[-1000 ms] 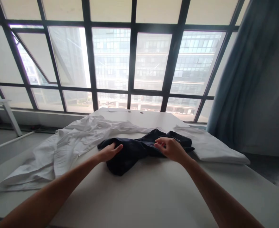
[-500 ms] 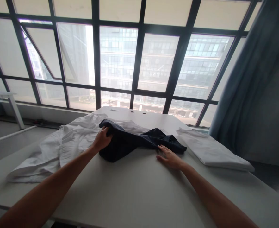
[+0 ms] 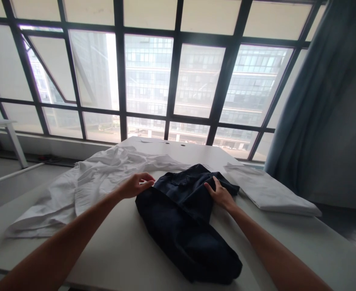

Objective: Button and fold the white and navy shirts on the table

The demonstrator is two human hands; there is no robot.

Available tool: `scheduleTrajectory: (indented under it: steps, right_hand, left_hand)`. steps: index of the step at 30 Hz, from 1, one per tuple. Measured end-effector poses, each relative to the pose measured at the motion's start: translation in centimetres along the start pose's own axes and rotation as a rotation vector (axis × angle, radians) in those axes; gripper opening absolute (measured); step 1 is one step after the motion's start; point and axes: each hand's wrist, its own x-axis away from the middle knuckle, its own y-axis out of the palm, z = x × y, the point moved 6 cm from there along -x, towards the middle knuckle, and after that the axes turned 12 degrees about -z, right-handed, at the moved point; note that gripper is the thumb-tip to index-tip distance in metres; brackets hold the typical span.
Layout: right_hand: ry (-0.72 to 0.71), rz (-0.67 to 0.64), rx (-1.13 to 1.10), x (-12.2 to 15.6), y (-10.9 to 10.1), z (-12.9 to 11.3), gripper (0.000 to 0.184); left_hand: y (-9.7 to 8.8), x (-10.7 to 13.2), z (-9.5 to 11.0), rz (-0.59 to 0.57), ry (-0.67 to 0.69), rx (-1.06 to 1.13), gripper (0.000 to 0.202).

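Note:
A dark navy garment lies on the white table in front of me, one long part stretching toward me and to the right. A pocket-like seam shows on its upper part. At its upper left corner is my left hand, thumb and curved fingers a little apart, with no cloth visible between them. My right hand rests on the garment's right side, its thumb and fingers spread on the cloth. Whether the fabric beneath the right fingers is pinched is hidden.
Rumpled white cloth spreads over the table's left side. A folded white cloth lies at the right. Behind the white table stand large windows, with a blue-grey curtain at the right. Another table is at far left.
The garment's left part, earlier bunched and lifted in my left hand, now lies spread toward me. My left hand has let go of it; my right hand has moved slightly up onto the cloth.

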Motion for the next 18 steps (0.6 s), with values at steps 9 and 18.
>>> scheduleTrajectory:
  steps: [9,18]
  right_hand:
    - [-0.216,-0.03,0.152,0.8,1.0,-2.2,0.03]
    - [-0.655,-0.526,-0.232,5.4,2.1,-8.9,0.02]
  left_hand:
    - [6.4,-0.8,-0.2,-0.299,0.011,-0.42,0.052]
    - [5.9,0.5,2.9,-0.551,-0.08,0.09,0.064]
